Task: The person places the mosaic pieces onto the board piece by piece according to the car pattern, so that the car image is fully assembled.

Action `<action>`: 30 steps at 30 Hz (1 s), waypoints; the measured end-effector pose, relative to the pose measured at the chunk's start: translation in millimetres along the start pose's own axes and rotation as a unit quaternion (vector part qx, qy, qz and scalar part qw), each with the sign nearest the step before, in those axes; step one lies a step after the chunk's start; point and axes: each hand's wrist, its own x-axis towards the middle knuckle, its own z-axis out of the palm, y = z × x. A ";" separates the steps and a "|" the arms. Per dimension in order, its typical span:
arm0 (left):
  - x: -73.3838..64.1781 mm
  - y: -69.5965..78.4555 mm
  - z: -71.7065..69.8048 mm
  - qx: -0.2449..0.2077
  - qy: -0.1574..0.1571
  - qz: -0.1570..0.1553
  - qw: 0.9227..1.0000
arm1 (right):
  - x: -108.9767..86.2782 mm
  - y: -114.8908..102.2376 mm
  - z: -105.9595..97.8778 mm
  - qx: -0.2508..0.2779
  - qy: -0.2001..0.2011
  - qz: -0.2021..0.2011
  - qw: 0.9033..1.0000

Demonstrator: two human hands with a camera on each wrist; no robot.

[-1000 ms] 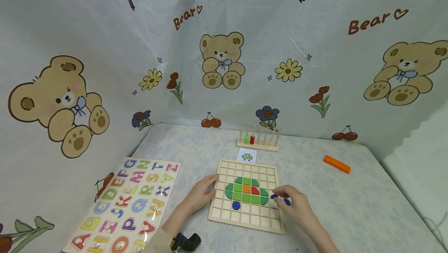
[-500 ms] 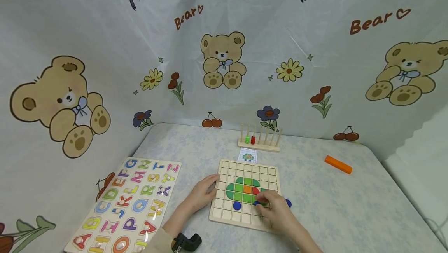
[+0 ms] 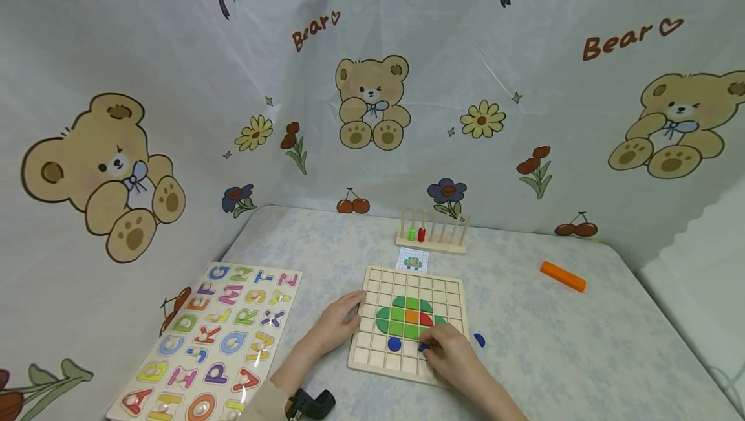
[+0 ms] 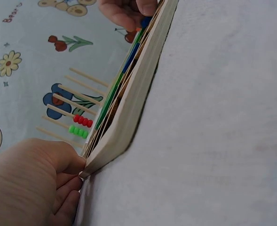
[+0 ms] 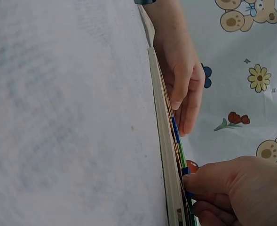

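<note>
In the head view a square wooden grid board [image 3: 372, 359] lies on the table, bearing green, orange and red tiles in a rounded shape. My left hand [image 3: 334, 325] rests its fingertips against the board's left edge, fingers mostly straight. With thumb and fingers my right hand [image 3: 451, 351] pinches a small blue tile [image 5: 186, 172], partly hidden, at the grid just below the green tiles. A blue disc [image 3: 394, 344] sits in a cell to its left. On the table off the board's right side lies a blue half-disc [image 3: 480, 340].
A letter puzzle board [image 3: 224, 317] lies at the left. Behind the grid board are a small pattern card [image 3: 412, 260] and a peg stand [image 3: 431, 245] with green and red beads. An orange bar [image 3: 563, 276] lies at the right. A bear-print cloth [image 3: 407, 175] hangs behind.
My right hand has moved left from the board's right edge onto the grid, carrying the blue tile, then slightly nearer. The half-disc on the table is now uncovered. My left hand stays put.
</note>
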 end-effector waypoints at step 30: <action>-0.1 0.9 0.4 -0.007 -0.014 -0.029 0.999 | 1.0 -0.3 -2.1 0.012 0.023 0.004 1.000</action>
